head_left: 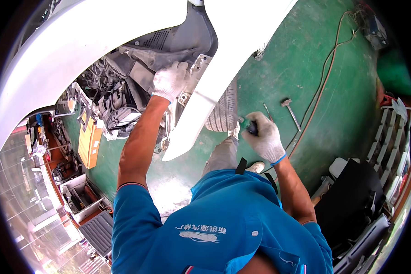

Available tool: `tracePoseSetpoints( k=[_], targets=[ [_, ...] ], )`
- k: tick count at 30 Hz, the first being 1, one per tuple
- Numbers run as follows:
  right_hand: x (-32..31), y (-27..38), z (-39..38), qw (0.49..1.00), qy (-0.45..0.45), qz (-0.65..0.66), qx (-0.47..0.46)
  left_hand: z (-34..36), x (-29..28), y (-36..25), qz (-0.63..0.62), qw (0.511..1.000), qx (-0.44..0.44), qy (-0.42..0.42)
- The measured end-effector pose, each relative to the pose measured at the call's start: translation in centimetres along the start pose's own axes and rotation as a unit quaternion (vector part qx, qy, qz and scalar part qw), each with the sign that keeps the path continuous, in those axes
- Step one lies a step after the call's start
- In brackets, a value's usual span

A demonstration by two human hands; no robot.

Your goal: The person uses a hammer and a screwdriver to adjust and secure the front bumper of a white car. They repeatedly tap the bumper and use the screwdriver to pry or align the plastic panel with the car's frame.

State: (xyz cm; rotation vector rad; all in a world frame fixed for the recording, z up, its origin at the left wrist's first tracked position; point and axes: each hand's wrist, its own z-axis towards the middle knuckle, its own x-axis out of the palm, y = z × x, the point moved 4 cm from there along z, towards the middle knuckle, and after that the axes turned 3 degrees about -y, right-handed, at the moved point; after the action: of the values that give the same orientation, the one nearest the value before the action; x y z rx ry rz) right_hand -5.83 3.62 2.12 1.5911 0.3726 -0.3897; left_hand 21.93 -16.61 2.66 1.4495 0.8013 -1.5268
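Note:
My left hand (170,82), in a white knit glove, reaches into the open front of a white car. Its fingers are bent against the inner edge of a metal bracket (197,68) beside the white fender (201,102). What they hold, if anything, is hidden. On the outer side of the fender, near the tyre (223,112), my gloved right hand (266,139) is wrapped round a green and black tool (248,125). Its exact kind is not clear, as the glove covers much of it. Dark engine parts (118,98) lie exposed left of my left hand.
A hammer (291,112) and a slim tool (267,111) lie on the green floor at the right, by a long hose (325,82). An orange carton (90,142) stands at the left, above a grey toolbox (81,196). Black panels (354,196) lean at the lower right.

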Motion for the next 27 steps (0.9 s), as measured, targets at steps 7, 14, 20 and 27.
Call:
tracePoseSetpoints(
  k=[7,14,20,27],
  targets=[
    [6.7,4.8,8.2,0.951,0.014,-0.060,-0.302,0.6,-1.1,0.2,-0.028,0.999,-0.004,0.019],
    [10.7,6.3,14.8,0.929,0.098,-0.149,-0.323,0.5,-1.2,1.1,-0.041,0.998,0.022,0.035],
    [11.5,4.9,15.9,0.898,0.073,-0.219,-0.375,0.2,-1.0,1.0,-0.066,0.997,0.021,0.027],
    [10.8,6.5,16.0,0.897,0.139,-0.260,-0.330,-0.9,-0.4,0.6,-0.048,0.995,0.057,-0.068]
  ],
)
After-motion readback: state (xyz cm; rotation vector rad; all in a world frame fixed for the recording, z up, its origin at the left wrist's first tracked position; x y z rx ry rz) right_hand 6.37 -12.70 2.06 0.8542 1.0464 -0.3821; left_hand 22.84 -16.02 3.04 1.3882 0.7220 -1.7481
